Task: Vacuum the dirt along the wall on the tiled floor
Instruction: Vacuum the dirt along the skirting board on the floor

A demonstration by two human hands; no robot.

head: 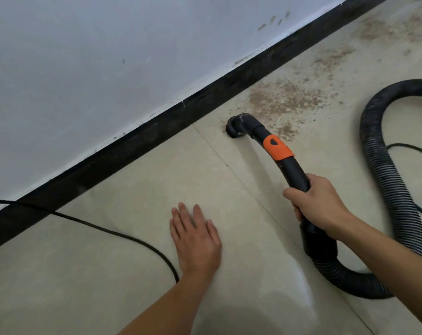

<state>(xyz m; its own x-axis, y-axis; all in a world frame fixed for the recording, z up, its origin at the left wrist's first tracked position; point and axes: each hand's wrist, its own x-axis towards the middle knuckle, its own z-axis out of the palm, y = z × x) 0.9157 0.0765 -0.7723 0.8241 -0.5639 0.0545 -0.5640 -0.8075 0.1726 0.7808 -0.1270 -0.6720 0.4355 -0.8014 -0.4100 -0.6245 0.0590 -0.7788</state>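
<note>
My right hand point(318, 201) grips the black vacuum wand point(294, 170), which carries an orange collar point(277, 148). The wand's round brush nozzle point(236, 128) sits on the beige tiled floor point(156, 184) close to the black skirting board point(123, 153), at the near edge of a patch of brown dirt point(285, 97). More dirt point(384, 27) trails along the wall toward the upper right. My left hand point(195, 238) rests flat on the tile with straight fingers, left of the wand and holding nothing.
A ribbed black hose point(384, 170) loops from the wand's rear around to the right edge. A thin black cable point(108, 232) runs across the floor from the left and passes under my left forearm. Another cable point(413, 148) lies at the right. The white wall point(84, 68) fills the upper left.
</note>
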